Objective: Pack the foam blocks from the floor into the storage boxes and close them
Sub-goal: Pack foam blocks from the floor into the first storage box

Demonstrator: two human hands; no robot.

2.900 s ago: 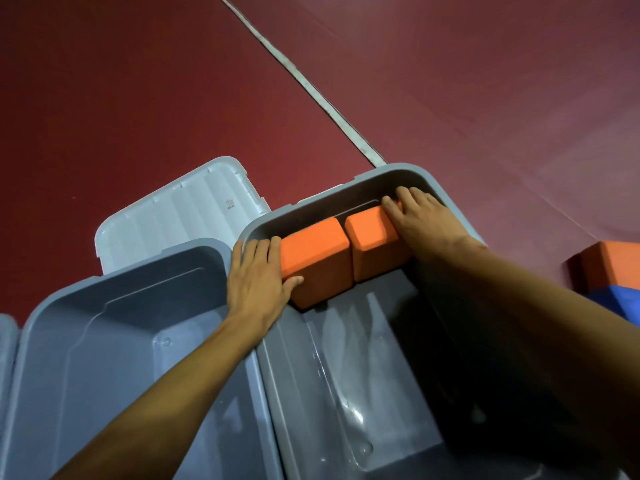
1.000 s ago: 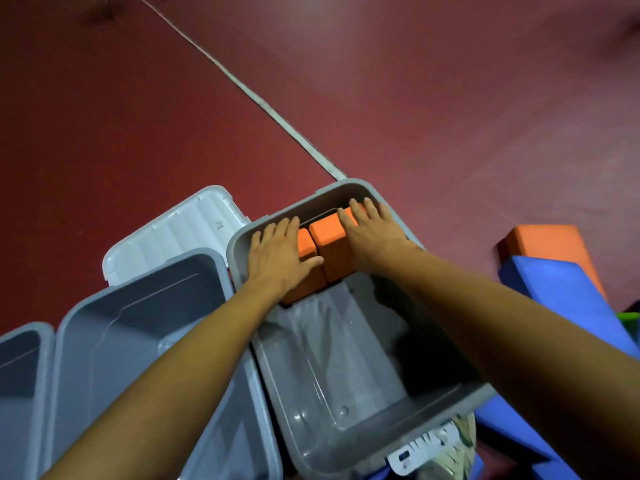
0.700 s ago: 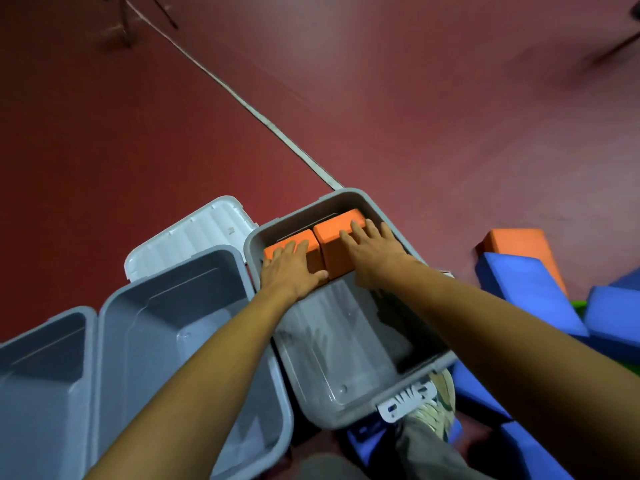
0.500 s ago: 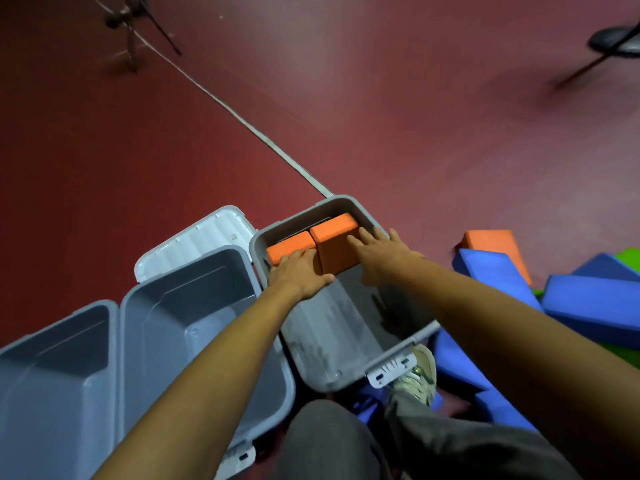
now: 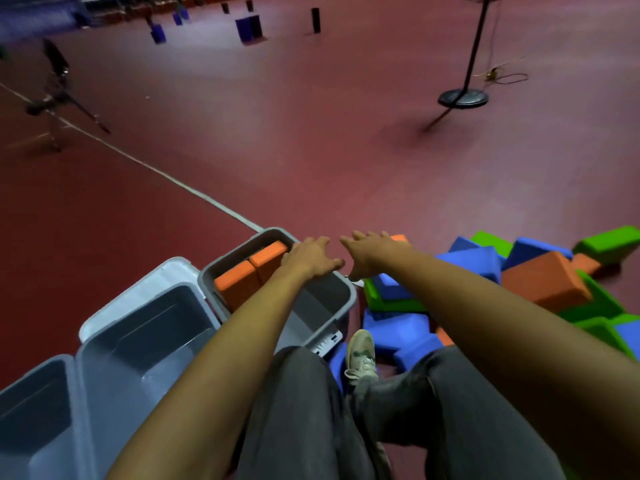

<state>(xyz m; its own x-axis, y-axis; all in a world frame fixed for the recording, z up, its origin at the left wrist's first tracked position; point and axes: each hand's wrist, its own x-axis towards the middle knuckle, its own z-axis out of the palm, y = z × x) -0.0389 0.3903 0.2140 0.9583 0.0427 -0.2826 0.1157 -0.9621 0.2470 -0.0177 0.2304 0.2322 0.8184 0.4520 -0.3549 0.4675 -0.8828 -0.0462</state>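
Hovering empty and loose-fingered, left hand (image 5: 311,258) just beside the orange blocks (image 5: 239,284), right hand (image 5: 371,251) beyond their box (image 5: 325,296)

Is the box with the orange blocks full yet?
Not full. Only two orange blocks sit at the far end of the box; the rest is bare grey.

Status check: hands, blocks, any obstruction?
Left hand and right hand open, empty. Two orange blocks at far end of box; foam pile loose on floor beside it. Nothing between hands and pile.
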